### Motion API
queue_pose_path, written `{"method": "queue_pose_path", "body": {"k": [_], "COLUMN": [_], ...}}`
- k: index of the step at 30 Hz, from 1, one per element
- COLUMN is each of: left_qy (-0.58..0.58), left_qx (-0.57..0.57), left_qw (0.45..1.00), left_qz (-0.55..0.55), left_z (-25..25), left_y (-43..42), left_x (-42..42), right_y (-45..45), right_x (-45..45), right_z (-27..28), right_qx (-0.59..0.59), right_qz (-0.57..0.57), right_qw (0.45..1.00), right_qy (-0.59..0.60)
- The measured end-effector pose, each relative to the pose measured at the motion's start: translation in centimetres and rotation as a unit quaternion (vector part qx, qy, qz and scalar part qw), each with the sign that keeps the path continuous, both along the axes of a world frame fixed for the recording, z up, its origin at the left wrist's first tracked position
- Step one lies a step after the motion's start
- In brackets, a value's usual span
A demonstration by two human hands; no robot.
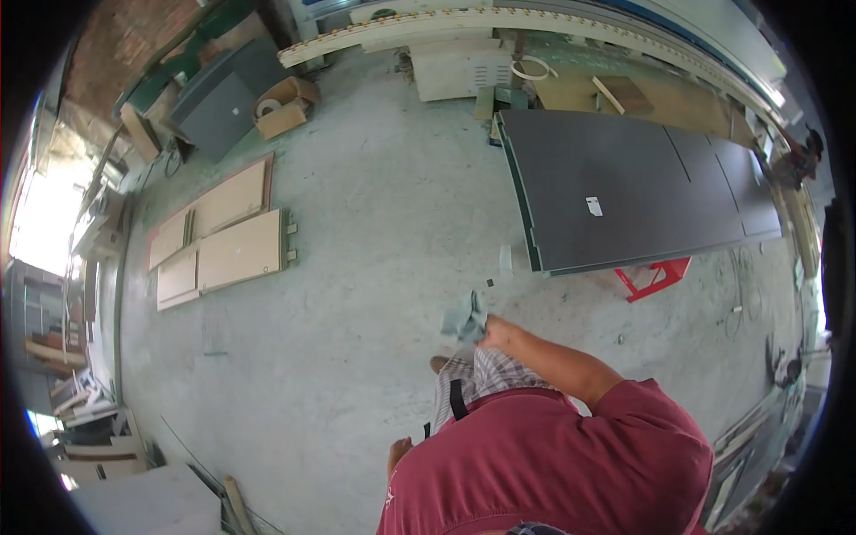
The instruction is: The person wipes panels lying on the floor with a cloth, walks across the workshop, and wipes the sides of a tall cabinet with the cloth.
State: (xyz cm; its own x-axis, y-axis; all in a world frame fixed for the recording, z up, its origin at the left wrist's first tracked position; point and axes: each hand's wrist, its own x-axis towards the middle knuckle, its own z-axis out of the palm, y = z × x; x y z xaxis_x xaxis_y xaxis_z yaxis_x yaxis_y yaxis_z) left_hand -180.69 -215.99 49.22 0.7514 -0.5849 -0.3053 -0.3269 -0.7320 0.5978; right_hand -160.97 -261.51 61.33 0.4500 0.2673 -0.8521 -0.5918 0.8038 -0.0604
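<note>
My right hand [491, 333] is stretched out in front of my body, closed around a crumpled grey-blue cloth [463, 318]. The cloth hangs in the air over the concrete floor. My left hand [400, 448] is low at my left side, near my waist and apart from any object. Its fingers are too small and too hidden to read. Ahead on the right lies a stack of dark grey panels [615, 192] with a white label [594, 207] on the top one.
A red stand [655, 279] shows under the panel stack's near edge. Light wooden panels [239, 250] lie on the floor at the left. A cardboard box [287, 107] and a long machine [464, 76] are at the back. Another person [796, 163] is at the far right.
</note>
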Motion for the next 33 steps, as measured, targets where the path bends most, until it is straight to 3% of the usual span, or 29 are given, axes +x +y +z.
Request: {"method": "queue_pose_path", "body": {"k": [3, 4, 5, 6, 7, 8, 10, 11, 13, 16, 18, 20, 23, 25, 28, 31, 32, 33], "left_qy": [0.132, 0.173, 0.176, 0.214, 0.242, 0.260, 0.272, 0.268, 0.289, 0.333, 0.335, 0.338, 0.365, 0.295, 0.170, 0.035, 0.034, 0.193], "left_qx": [0.214, 0.281, 0.277, 0.190, 0.099, 0.007, -0.168, -0.166, -0.186, -0.178, -0.155, -0.134, -0.130, -0.073, 0.020, 0.114, 0.116, 0.010], "left_qw": [0.966, 0.941, 0.942, 0.937, 0.905, 0.850, 0.678, 0.679, 0.691, 0.715, 0.748, 0.766, 0.768, 0.863, 0.959, 0.992, 0.992, 0.961], "left_qz": [0.049, 0.068, 0.067, 0.203, 0.336, 0.458, 0.662, 0.663, 0.636, 0.588, 0.552, 0.529, 0.510, 0.405, 0.227, 0.034, 0.032, 0.199], "left_z": [1.0, 0.6, 0.3, 0.4, 2.3, 3.5, 11.9, 12.9, 13.8, 12.6, 10.9, 8.2, 1.8, 0.3, -0.4, 0.2, 1.6, 2.6], "left_y": [1.6, 1.3, 0.1, -0.4, -0.1, -1.6, -7.1, -8.9, -12.4, -16.4, -18.4, -19.1, -17.8, -17.8, -16.2, -12.7, -12.6, -12.7], "left_x": [3.2, 4.2, 4.7, 5.4, 6.3, 8.7, 13.9, 15.7, 18.0, 19.5, 18.8, 17.7, 15.4, 15.3, 15.7, 16.2, 17.5, 19.2], "right_y": [-7.0, -10.6, -14.7, -19.1, -23.9, -26.9, -34.0, -38.2, -42.9, -43.6, -40.2, -35.3, -26.7, -21.7, -16.9, -17.6, -17.8, -18.6], "right_x": [6.9, 9.8, 12.4, 15.1, 18.9, 20.9, 25.6, 27.5, 30.7, 32.3, 31.0, 29.3, 22.9, 18.2, 12.0, 9.2, 8.7, 9.1], "right_z": [1.1, 2.2, 2.9, 3.8, 5.0, 10.1, 15.3, 16.4, 18.4, 15.6, 13.3, 8.7, 3.0, -0.2, -0.8, -1.4, -1.2, -0.5], "right_qx": [-0.057, 0.030, -0.033, -0.096, -0.048, -0.144, -0.167, -0.194, -0.327, -0.405, -0.328, -0.161, -0.065, -0.001, 0.024, 0.003, -0.017, -0.086], "right_qz": [-0.136, -0.200, -0.213, -0.220, -0.275, -0.254, -0.314, -0.296, -0.388, -0.330, -0.256, -0.192, -0.029, 0.010, 0.032, 0.082, 0.103, 0.111], "right_qw": [0.989, 0.979, 0.974, 0.965, 0.953, 0.941, 0.879, 0.865, 0.852, 0.835, 0.869, 0.906, 0.962, 0.983, 0.995, 0.993, 0.990, 0.986], "right_qy": [0.013, -0.019, -0.064, -0.107, -0.117, -0.171, -0.317, -0.355, -0.129, -0.174, -0.268, -0.342, -0.263, -0.184, -0.088, -0.080, -0.092, -0.087]}}
